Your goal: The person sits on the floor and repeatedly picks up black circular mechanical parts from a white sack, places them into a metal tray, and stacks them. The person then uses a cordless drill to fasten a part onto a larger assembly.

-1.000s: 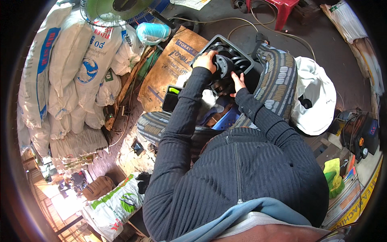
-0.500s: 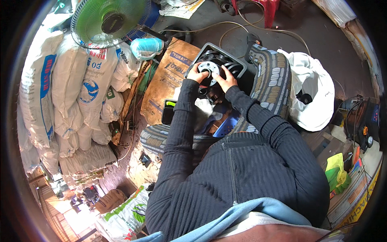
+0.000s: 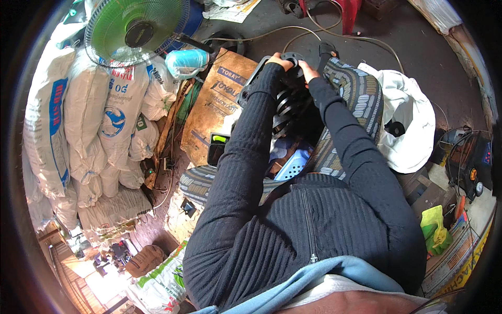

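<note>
At the far end of a grey plastic crate (image 3: 243, 96), my hands are stretched out around a round, dark grey ringed part (image 3: 293, 55). The fingers of my left hand (image 3: 281, 61) are closed on its left side. My right hand (image 3: 309, 71) grips its right side, with its fingertips partly hidden. Several black round ringed parts (image 3: 286, 104) lie stacked in the crate just below my hands. Between my legs, nearer to me, sits a blue perforated plastic basket (image 3: 294, 164).
A flattened cardboard sheet (image 3: 209, 112) lies left of the crate, with a green fan (image 3: 138, 34) and white sacks (image 3: 89, 110) beyond. An open white sack (image 3: 413, 110) with a black part inside stands right of my patterned trouser leg (image 3: 353, 99). A hose (image 3: 261, 34) crosses the floor.
Both hands have moved away from me, toward the crate's far end. The round part's pale, holed face showed earlier; now its dark edge shows. The crate appears tilted, with more black parts visible.
</note>
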The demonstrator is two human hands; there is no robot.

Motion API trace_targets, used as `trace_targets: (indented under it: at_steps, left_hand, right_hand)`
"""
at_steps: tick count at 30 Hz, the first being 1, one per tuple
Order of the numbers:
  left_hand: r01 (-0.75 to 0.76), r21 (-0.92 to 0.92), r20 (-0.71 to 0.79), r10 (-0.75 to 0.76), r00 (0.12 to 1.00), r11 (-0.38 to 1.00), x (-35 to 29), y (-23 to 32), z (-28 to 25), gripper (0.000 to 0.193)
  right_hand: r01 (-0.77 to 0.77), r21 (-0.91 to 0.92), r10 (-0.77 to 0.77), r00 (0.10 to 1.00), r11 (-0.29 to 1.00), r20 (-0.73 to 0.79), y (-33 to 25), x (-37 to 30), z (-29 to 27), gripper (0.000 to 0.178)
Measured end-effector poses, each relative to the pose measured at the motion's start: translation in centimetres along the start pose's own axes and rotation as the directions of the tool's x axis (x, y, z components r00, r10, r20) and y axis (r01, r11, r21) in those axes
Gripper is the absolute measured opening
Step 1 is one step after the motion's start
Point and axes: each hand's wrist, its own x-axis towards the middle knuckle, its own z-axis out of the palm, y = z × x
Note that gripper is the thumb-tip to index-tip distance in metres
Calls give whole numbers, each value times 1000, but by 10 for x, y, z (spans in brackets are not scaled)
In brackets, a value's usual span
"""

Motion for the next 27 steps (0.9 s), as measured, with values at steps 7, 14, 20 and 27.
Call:
trace_targets:
  at_steps: [7,14,20,27]
  left_hand:
    - [-30,-74,61,35,998,997,12,-12,-6,71]
    - [-357,82,-71,363,929,930,0,-9,-2,56]
    - [-459,231,-22,476,879,858,-2,-2,0,59]
    - [-398,185,86,388,918,899,-11,17,-10,70]
  right_hand:
    - [239,-98,-244,969,966,-39,-7,25,1,75]
    - [210,309,-240,969,927,60,-21,12,-1,62]
    - [257,278,-270,963,925,9,-2,40,-4,64]
    - [170,418,-192,981,892,11,17,78,-9,72]
